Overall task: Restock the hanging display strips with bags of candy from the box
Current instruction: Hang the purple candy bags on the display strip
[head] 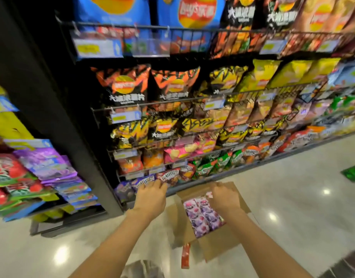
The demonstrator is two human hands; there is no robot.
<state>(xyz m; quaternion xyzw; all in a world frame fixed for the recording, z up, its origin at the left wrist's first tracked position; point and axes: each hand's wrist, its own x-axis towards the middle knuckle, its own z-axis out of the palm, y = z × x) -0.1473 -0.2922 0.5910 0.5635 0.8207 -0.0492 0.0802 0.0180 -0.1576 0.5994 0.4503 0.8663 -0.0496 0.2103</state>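
Purple candy bags [202,215] lay packed in an open cardboard box [222,243] on the shop floor [292,197], just in front of the snack shelves [172,121], their long axes running away from the person toward the shelving, tops at the far end. The right hand [224,197] reached into the far end of the box over the bag tops; whether its fingers had closed on a bag could not be told. The left hand [151,195] hovered beside the box, fingers loosely bent, holding nothing. The step appeared to be the first pick from the box. The next move would likely call for lifting out one bag by its top edge and carrying it left to the hanging strips [42,169], where purple and red packets hung.
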